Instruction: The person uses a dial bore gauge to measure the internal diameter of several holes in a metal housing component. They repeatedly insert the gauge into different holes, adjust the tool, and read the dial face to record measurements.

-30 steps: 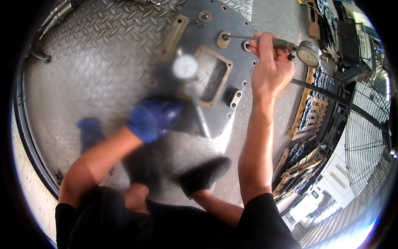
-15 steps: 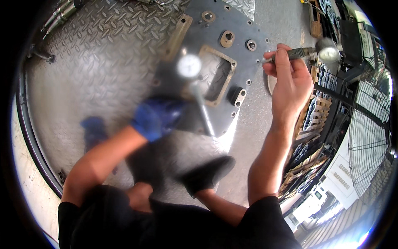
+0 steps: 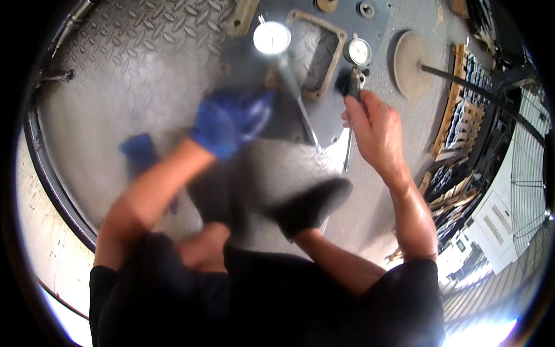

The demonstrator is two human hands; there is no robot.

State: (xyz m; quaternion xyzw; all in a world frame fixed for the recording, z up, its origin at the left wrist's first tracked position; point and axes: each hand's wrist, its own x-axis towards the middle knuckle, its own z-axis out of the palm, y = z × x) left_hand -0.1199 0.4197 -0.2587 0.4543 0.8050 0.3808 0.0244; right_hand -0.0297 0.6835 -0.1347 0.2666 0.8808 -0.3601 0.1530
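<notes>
My right hand (image 3: 376, 130) is closed round the dark grip of a dial bore gauge (image 3: 354, 87). Its round white dial points away from me, and its thin rod runs back toward me past the plate's right edge. A second dial bore gauge (image 3: 272, 38) lies across the dark machined plate (image 3: 274, 118), its rod slanting toward the plate's near right corner. My left hand (image 3: 228, 122), in a blue glove, is over the plate's near left part; motion blur hides its fingers. Left of that forearm lies another blue glove (image 3: 139, 151).
Under the plate is a diamond-pattern steel surface (image 3: 87, 133). My dark shoe (image 3: 318, 205) is close to its near edge. A round disc base (image 3: 409, 63) with a dark pole stands on the floor at right, beside wooden pallets (image 3: 454, 110) with metal parts.
My right hand has swung the gauge round: its dial, formerly at the right, now points away, and the rod points toward me. The whole view has shifted, placing the plate higher in the picture.
</notes>
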